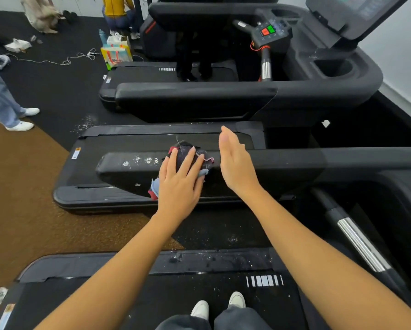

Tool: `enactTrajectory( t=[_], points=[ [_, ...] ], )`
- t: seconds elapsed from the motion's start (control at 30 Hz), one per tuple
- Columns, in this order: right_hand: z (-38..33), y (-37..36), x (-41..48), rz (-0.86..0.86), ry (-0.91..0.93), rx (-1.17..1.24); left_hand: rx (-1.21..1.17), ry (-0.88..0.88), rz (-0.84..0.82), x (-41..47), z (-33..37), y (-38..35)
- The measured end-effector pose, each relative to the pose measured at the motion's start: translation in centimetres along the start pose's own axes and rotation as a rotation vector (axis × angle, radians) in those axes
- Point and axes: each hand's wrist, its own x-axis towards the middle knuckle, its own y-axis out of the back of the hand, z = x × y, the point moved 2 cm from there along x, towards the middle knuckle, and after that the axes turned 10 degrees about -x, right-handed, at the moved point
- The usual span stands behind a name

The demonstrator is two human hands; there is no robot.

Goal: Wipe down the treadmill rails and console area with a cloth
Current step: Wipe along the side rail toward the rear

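The left hand (179,184) presses flat on the crumpled dark cloth (188,150), fingers straight and spread. The cloth lies on the treadmill rail (283,160), directly beneath the palm. White specks (142,160) sit on the rail just left of the fingertips. The right hand (235,160), fingers straight and together, holds nothing, just right of the cloth.

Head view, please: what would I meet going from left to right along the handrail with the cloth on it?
White specks → cloth under the left hand → right hand.
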Motion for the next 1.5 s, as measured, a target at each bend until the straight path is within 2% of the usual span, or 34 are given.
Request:
enactTrajectory(
  t=[0.13,0.2,0.3,0.4,0.5,0.63,0.8,0.93,1.03,1.17,1.37,1.5],
  points=[
    [2.6,-1.1,1.5,-0.009,0.054,-0.307,0.076,-0.051,0.001,1.3,0.1,0.4],
    [3.5,-1.5,1.5,0.038,0.129,-0.45,0.096,-0.087,-0.013,1.7,-0.6,0.8],
    [4.1,-2.0,1.3,0.13,0.19,-0.584,0.072,0.0,-0.032,2.7,-2.7,1.4],
    [4.3,-2.5,1.4,0.132,0.18,-0.651,0.09,0.114,-0.031,3.4,-4.8,1.9],
    [4.3,-2.7,1.5,0.133,0.162,-0.672,0.051,0.187,0.055,3.6,-3.5,1.9],
    [4.2,-2.6,1.4,0.142,0.174,-0.694,0.018,0.006,0.009,3.7,0.2,0.4],
    [4.3,-2.4,1.2,0.156,0.192,-0.695,0.036,-0.008,-0.036,3.6,-1.8,1.1],
    [4.2,-2.4,1.3,0.149,0.179,-0.697,0.081,0.115,0.084,2.1,-7.5,3.7],
    [4.2,-2.5,1.3,0.146,0.171,-0.698,0.112,0.229,0.099,1.1,-11.6,4.5],
    [4.2,-2.5,1.4,0.134,0.17,-0.722,0.057,0.392,0.205,1.0,-10.1,4.3],
    [4.2,-2.7,1.4,0.131,0.169,-0.736,-0.029,0.249,0.17,1.2,-4.6,2.4],
    [4.4,-2.4,1.3,0.123,0.188,-0.736,-0.001,0.195,0.105,1.4,-6.6,2.6]
  ],
)
